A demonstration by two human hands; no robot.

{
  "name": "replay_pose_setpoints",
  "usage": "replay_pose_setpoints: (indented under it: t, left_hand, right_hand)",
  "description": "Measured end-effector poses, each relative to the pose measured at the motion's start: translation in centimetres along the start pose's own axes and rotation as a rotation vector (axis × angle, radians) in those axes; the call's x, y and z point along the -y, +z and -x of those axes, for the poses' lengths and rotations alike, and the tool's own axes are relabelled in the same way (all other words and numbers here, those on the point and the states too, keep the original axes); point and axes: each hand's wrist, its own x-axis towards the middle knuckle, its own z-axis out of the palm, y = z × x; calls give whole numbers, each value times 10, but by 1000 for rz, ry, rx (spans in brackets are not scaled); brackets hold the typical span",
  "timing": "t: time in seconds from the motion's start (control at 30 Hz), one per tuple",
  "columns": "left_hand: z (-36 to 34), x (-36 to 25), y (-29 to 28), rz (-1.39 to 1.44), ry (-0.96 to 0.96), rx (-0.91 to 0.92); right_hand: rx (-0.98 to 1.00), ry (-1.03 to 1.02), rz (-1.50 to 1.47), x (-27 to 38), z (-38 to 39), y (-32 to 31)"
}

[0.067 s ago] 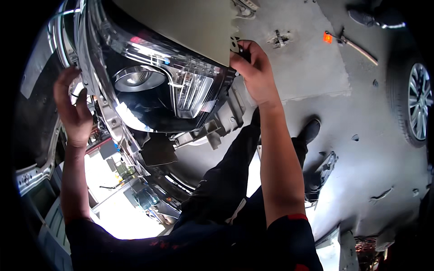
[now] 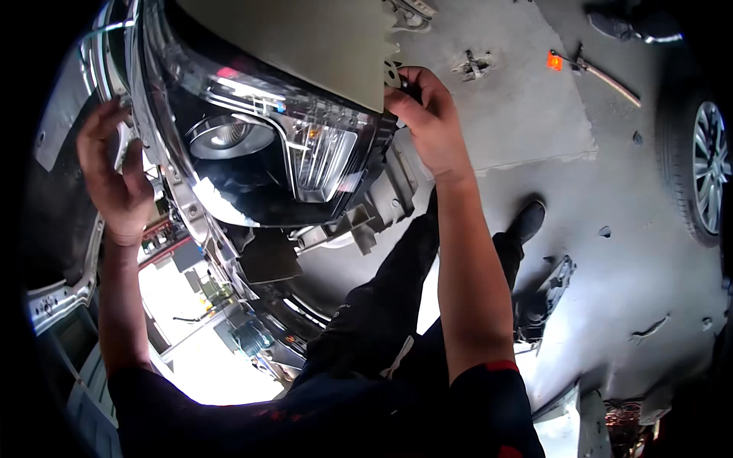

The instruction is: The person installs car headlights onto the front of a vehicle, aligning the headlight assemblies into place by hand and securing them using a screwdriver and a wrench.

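Note:
A car headlight [image 2: 252, 164] with a clear lens and dark housing is set beside a pale body panel [image 2: 305, 38]. At the panel's edge, my right hand [image 2: 431, 122] is closed, thumb and fingers pinching a small bracket with holes [image 2: 392, 74]; the fingertips partly hide it. To the headlight's left, my left hand [image 2: 114, 179] is raised with thumb and fingers apart and nothing visible between them. It is nearest to the metal bodywork edge [image 2: 179, 195] along the lamp.
Plastic mounts [image 2: 359, 221] jut below the headlight. A dark panel [image 2: 57, 206] stands at far left. On the grey floor lie a long-handled tool [image 2: 607, 82], an orange piece [image 2: 554, 61] and broken bits. A car wheel [image 2: 706, 168] stands right; another person's shoe [image 2: 611, 27] shows at top right.
My left hand has shifted slightly left, away from the headlight's side, with its thumb and fingers wider apart. My right hand stays at the panel's edge.

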Motion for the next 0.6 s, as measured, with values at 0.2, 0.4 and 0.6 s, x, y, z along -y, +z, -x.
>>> replay_pose_setpoints:
  t: [0.2,0.4,0.6]
  left_hand:
    - [-156,-95,47,-209,584,350]
    - [-206,-142,92,-527,644,1019]
    - [-217,-139,111,-427,785,1035]
  right_hand:
    - [-50,-33,-109,-11,3,1]
    - [-195,-121,70,-30,-1,-4]
    - [-92,-233,398,-14,13,-6]
